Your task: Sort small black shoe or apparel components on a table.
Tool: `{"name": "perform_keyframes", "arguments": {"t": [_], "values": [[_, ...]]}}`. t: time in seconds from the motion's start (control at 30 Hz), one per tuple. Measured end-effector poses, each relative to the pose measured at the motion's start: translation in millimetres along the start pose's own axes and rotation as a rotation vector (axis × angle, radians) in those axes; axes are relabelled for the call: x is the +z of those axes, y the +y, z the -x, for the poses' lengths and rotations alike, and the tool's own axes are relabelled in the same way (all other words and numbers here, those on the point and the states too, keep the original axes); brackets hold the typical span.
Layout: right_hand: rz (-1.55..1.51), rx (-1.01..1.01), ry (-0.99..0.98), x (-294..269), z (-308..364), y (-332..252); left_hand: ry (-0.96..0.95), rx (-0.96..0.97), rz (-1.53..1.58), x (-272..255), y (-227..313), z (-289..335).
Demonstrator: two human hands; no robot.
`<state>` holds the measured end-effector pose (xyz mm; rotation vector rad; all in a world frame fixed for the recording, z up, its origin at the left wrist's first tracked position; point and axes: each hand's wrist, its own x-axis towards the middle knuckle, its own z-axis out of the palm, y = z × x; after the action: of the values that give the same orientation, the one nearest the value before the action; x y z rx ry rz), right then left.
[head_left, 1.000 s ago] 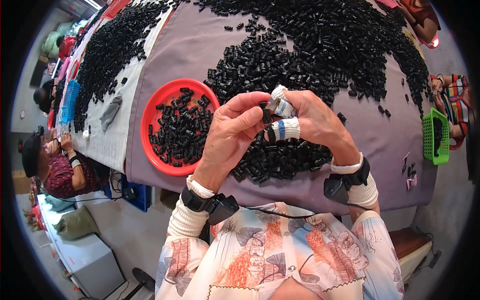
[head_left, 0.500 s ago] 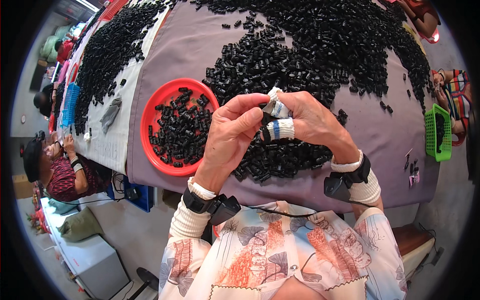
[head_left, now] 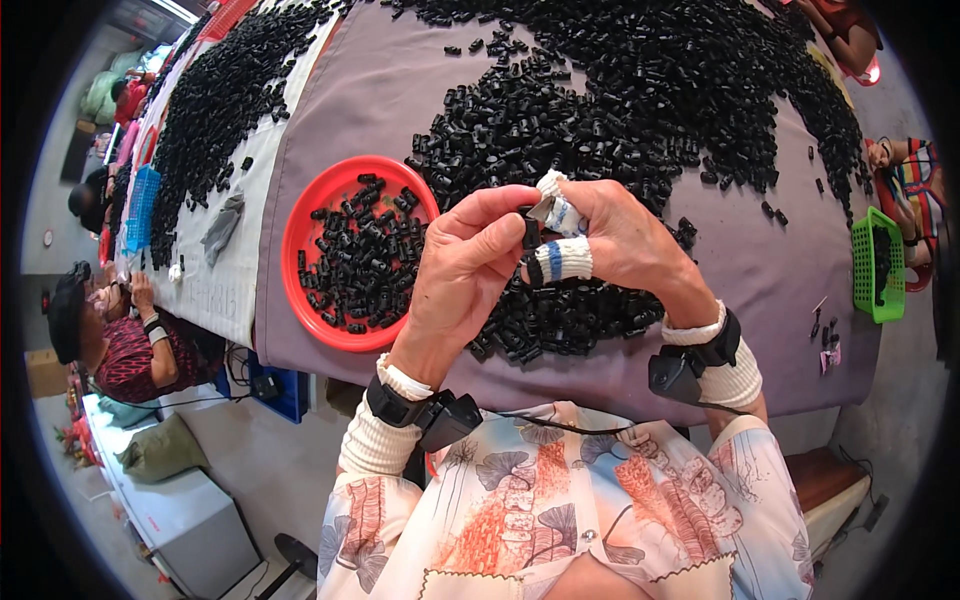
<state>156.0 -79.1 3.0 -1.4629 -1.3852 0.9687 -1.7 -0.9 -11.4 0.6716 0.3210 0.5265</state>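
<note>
My left hand (head_left: 462,262) is closed in a pinch, thumb against forefinger, on a small black plastic part (head_left: 531,234). Facing it, my right hand (head_left: 632,238) is also closed, its fingertips meeting the left ones at the part. White finger wraps with blue marks (head_left: 563,260) cover some of the right fingers. Between them shows the edge of a thin grey blade-like piece (head_left: 541,209), mostly hidden by the wraps. Both hands are held above a large pile of similar black parts (head_left: 570,130). Left of my left hand sits a round red tray (head_left: 292,262) with many black parts in it.
A mauve cloth (head_left: 340,100) covers the table. At the right edge stands a green basket (head_left: 865,275) with black parts. On a white-covered table at left lie more black parts (head_left: 215,110), a grey rag (head_left: 222,230) and a blue basket (head_left: 142,205). Co-workers sit on both sides.
The black part shows more plainly between my fingertips, as the right fingers have shifted slightly. At the right, a co-worker's arms have moved. The red tray stays where it was.
</note>
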Motion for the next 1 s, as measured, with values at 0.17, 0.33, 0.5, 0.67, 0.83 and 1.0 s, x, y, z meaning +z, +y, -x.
{"name": "perform_keyframes", "arguments": {"t": [0.17, 0.33, 0.5, 0.67, 0.83, 1.0], "values": [[0.068, -0.012, -0.018, -0.4, -2.7, 1.9, -0.012, 0.007, 0.007, 0.8, 0.1, 0.7], [0.077, -0.012, -0.026, 0.0, -3.2, 5.4, -0.026, 0.014, 0.028, -1.4, -1.1, 0.2], [0.081, -0.019, -0.032, 0.2, -2.7, 6.6, 0.022, 0.013, 0.015, 0.8, -3.2, 0.1], [0.066, -0.024, -0.034, 1.2, -2.3, 1.2, 0.036, 0.028, 0.003, 0.2, -2.9, 0.7], [0.035, -0.039, -0.011, 1.8, -0.6, 5.8, 0.040, 0.006, 0.051, 3.4, -3.9, 0.4], [0.017, 0.000, -0.020, -0.5, -0.5, 3.2, -0.044, 0.016, 0.112, -1.0, -5.1, 0.6]]}}
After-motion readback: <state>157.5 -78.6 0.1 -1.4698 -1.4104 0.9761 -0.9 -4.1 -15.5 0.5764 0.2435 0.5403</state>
